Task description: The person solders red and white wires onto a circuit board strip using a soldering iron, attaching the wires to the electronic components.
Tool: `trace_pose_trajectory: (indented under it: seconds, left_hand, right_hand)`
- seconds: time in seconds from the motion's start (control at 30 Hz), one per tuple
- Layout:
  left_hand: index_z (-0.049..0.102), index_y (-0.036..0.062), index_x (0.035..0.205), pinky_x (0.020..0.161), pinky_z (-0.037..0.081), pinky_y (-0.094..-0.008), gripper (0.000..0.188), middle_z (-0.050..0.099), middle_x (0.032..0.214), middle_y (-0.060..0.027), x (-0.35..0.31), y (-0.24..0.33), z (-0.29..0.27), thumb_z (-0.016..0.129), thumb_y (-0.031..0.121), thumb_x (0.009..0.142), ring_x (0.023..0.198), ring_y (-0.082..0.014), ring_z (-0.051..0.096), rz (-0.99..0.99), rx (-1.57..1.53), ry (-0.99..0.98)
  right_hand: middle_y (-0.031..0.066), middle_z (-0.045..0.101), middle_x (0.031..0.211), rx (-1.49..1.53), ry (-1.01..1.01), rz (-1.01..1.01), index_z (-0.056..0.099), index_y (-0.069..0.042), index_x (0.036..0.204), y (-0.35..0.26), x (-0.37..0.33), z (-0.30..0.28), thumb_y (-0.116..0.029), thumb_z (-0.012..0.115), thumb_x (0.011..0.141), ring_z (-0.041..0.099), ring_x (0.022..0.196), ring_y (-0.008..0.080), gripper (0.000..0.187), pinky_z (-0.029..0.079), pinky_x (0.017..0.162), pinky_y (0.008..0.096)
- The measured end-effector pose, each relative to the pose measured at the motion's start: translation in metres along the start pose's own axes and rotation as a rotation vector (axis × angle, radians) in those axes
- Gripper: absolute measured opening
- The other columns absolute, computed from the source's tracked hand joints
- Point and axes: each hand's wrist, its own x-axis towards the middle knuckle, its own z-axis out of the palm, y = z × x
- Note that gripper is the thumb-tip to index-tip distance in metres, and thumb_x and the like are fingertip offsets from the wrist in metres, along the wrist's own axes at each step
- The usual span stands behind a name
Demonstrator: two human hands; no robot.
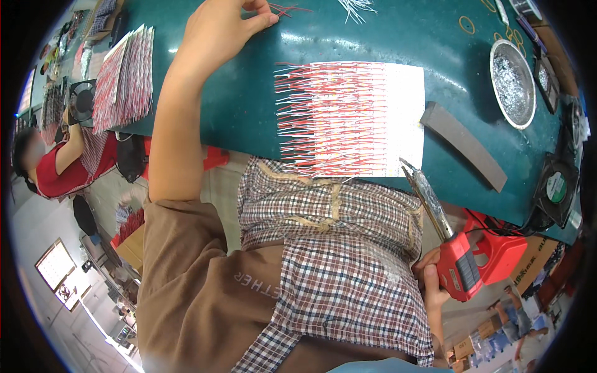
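The left hand point(221, 28) rests on the green bench point(249, 105) near its far edge, fingers pinched together on thin red wires point(287, 9). The right hand point(429, 283), below the near edge, grips one red soldering gun point(457, 258). One white sheet of taped red and white wires point(351, 118) overhangs that edge; open bench lies between. The right fingers are partly hidden.

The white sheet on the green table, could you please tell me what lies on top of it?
Rows of thin red and white wires lie side by side across the white sheet, their ends overhanging its left edge. The sheet's surface beneath them is mostly covered; only its right strip shows bare.
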Motion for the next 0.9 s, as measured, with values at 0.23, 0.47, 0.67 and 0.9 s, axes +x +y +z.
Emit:
trace_pose_trajectory:
  seconds: [0.23,0.47,0.67,0.9]
  left_hand:
    - [0.065,0.0024,0.080,0.065,0.046,-0.0335,0.017,0.058,0.080,-0.0119,-0.006,-0.004,-0.011,0.074,0.016,0.076,0.073,-0.0242,0.058,-0.002,0.142,-0.247]
    - [0.063,-0.0005,0.084,0.065,0.047,-0.0322,0.020,0.058,0.073,-0.0122,-0.011,0.006,0.001,0.072,0.016,0.079,0.070,-0.0208,0.058,-0.137,-0.209,-0.190]
    - [0.063,0.0021,0.088,0.070,0.047,-0.0346,0.014,0.059,0.084,-0.0140,-0.023,0.024,0.009,0.068,0.014,0.082,0.079,-0.0267,0.059,-0.109,-0.047,-0.117]
    - [0.066,0.0047,0.085,0.054,0.045,-0.0290,0.013,0.061,0.073,-0.0060,-0.088,0.065,0.035,0.072,0.005,0.074,0.060,-0.0197,0.057,0.363,-0.206,-0.058]
  right_hand:
    - [0.0087,0.056,0.077,0.002,-0.065,-0.011,0.055,0.002,0.091,-0.002,0.003,-0.001,-0.002,0.051,0.086,0.050,0.068,0.0152,0.007,0.042,0.062,0.0286]
    - [0.0098,0.053,0.074,-0.030,-0.053,-0.082,0.050,-0.001,0.086,-0.005,0.006,0.004,-0.013,0.058,0.088,0.045,0.058,0.0115,0.015,0.039,0.056,0.0247]
    - [0.0095,0.053,0.073,-0.035,-0.031,-0.048,0.051,0.000,0.085,-0.008,0.004,0.004,-0.014,0.058,0.087,0.046,0.060,0.0121,0.016,0.038,0.056,0.0246]
    - [0.0094,0.054,0.076,-0.023,-0.084,-0.065,0.053,0.000,0.086,-0.014,0.004,-0.001,-0.009,0.057,0.086,0.051,0.068,0.0174,0.011,0.043,0.064,0.0296]
